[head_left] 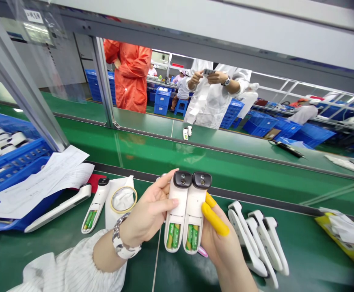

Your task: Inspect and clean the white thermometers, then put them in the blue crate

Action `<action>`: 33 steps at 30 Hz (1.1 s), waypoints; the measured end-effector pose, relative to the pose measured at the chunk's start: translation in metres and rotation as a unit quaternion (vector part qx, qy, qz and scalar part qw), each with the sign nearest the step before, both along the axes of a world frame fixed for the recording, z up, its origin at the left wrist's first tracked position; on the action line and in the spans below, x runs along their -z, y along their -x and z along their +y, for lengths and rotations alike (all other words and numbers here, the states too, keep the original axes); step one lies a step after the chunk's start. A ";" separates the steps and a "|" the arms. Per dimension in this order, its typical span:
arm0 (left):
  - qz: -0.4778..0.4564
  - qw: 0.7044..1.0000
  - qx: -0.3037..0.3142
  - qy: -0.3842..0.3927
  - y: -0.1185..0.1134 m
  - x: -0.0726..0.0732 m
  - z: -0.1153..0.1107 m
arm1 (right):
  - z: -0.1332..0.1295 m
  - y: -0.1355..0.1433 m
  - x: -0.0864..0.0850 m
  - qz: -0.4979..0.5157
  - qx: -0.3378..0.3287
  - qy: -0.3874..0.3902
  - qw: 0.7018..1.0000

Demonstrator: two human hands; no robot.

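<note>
Two white handheld devices with black heads are held upright side by side, touching, with green batteries showing in their open compartments. My left hand (152, 209) grips the left device (178, 205), thumb on its front. The right device (194, 207) is in my right hand (222, 239), which wears yellow covers on some fingers. Another device with batteries (95, 207) lies on the green table left of my left hand, beside a tape roll (124, 199). Several similar white devices (264, 243) lie right of my right hand.
Papers (39, 182) lie over a blue crate (32, 156) at the left. A metal post (24, 77) rises there. Beyond the green conveyor (152, 150) stand a person in orange (131, 77) and one in white (210, 97). A yellow packet (344, 239) lies far right.
</note>
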State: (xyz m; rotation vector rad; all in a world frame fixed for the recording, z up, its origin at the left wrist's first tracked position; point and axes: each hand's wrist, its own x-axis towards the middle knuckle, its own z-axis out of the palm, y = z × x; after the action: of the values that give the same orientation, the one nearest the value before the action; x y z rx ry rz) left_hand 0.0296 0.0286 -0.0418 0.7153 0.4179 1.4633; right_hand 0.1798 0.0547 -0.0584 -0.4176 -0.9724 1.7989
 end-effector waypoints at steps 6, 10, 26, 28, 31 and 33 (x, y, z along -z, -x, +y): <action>0.003 1.000 -0.001 0.006 0.000 0.000 0.000 | 0.001 0.001 0.000 -0.002 -0.003 0.010 1.000; 0.002 1.000 0.000 0.013 0.000 0.000 0.002 | 0.001 0.001 0.000 -0.008 -0.004 0.012 1.000; 0.008 0.999 -0.002 0.033 0.001 0.001 0.002 | 0.001 0.002 -0.001 -0.038 0.012 0.019 0.999; 0.006 0.999 -0.001 0.036 0.001 0.001 0.001 | 0.000 0.001 -0.001 -0.032 0.011 0.018 0.999; 0.005 0.999 0.000 0.036 0.001 0.000 0.001 | 0.000 0.001 -0.001 -0.023 0.006 0.019 1.000; 0.005 0.999 0.000 0.039 0.000 -0.001 0.001 | 0.000 0.001 -0.001 -0.020 0.005 0.022 1.000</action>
State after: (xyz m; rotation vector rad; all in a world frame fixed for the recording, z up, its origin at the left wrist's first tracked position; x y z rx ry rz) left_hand 0.0291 0.0296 -0.0409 0.6596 0.4806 1.4360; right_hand 0.1784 0.0546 -0.0571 -0.4869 -0.9590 1.8121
